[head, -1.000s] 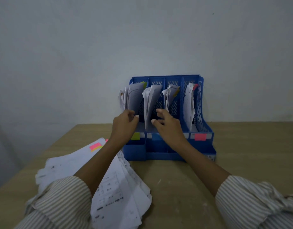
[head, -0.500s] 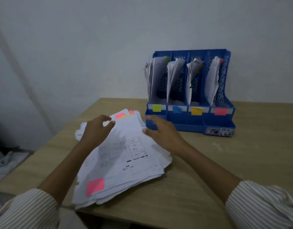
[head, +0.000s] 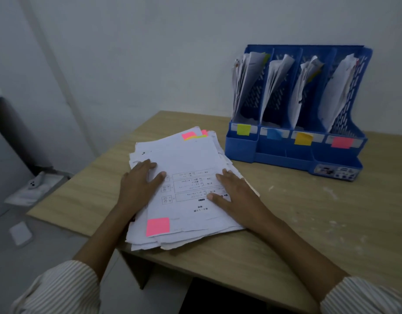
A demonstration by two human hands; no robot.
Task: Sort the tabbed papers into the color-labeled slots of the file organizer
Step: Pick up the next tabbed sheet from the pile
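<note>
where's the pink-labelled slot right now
In the head view it is the rightmost slot of the blue file organizer, behind the pink label, next to the orange-labelled slot.

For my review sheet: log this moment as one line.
left hand flat on paper stack | right hand flat on stack | top sheet tab pink | file organizer apart, untouched

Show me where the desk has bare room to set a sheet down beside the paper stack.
Bare wood lies right of the paper stack, past the right hand and in front of the file organizer, out to the desk front edge. A narrower bare strip lies left of the left hand. Between stack and organizer it is tight.
</note>
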